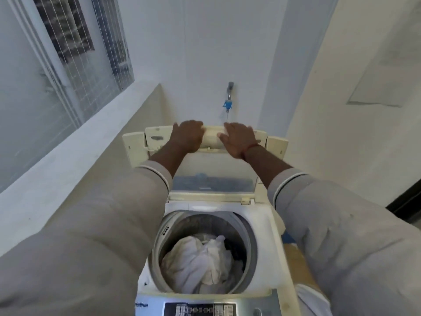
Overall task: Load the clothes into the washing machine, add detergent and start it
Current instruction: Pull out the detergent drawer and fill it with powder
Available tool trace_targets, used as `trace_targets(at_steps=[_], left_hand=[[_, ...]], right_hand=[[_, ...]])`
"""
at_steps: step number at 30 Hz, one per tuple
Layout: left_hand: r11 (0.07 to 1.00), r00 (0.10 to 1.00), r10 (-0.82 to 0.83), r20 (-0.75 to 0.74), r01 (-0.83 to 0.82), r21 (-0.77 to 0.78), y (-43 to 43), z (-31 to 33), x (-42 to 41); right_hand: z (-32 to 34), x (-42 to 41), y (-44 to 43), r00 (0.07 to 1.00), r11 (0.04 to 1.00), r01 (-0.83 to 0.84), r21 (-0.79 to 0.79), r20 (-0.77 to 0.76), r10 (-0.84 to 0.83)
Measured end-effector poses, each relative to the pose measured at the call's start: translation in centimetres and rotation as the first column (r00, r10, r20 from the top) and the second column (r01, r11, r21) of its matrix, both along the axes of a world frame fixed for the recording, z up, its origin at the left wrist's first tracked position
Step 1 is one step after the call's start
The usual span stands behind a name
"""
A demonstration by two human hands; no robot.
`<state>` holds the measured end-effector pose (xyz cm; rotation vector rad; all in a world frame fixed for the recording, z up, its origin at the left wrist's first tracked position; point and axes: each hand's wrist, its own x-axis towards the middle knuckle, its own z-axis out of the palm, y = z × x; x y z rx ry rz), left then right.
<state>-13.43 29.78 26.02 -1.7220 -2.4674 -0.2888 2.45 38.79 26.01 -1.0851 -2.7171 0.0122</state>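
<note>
A white top-loading washing machine (266, 242) stands in front of me with its folding lid (211, 179) raised upright. White clothes (198, 261) and a dark garment lie inside the steel drum (246, 233). My left hand (188, 135) and my right hand (239, 139) both rest on the lid's top edge, fingers curled over it. The control panel (200, 310) runs along the machine's near edge. No detergent is in view.
A tap with a blue hose fitting (227, 103) is on the wall behind the machine. A window with a grille (75, 53) and a wide ledge (57, 167) lie to the left. A dark doorway (407, 201) is at the right.
</note>
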Motion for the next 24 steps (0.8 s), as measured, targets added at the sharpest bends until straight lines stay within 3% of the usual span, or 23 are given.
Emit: trace_targets(at_steps=[5, 15, 19, 24], left_hand=[[0.999, 1.000, 0.011, 0.001, -0.011, 0.039, -0.2, 0.8, -0.2], [0.971, 0.965, -0.194, 0.176, 0.215, -0.105, -10.0, 0.1, 2.9], [0.961, 0.954, -0.275, 0.120, 0.271, 0.051, -14.1, -2.6, 4.9], [0.963, 0.963, -0.261, 0.073, 0.255, 0.080, -12.3, -2.4, 3.9]], right_hand=[[1.0, 0.0, -0.9, 0.993, 0.980, -0.103, 0.168, 0.077, 0.091], [-1.3, 6.8, -5.7, 0.983, 0.970, -0.185, -0.160, -0.036, 0.181], [-3.2, 9.2, -9.0, 0.967, 0.965, -0.243, -0.099, -0.102, 0.233], [-2.2, 7.7, -8.3, 0.982, 0.984, -0.160, -0.081, -0.111, 0.150]])
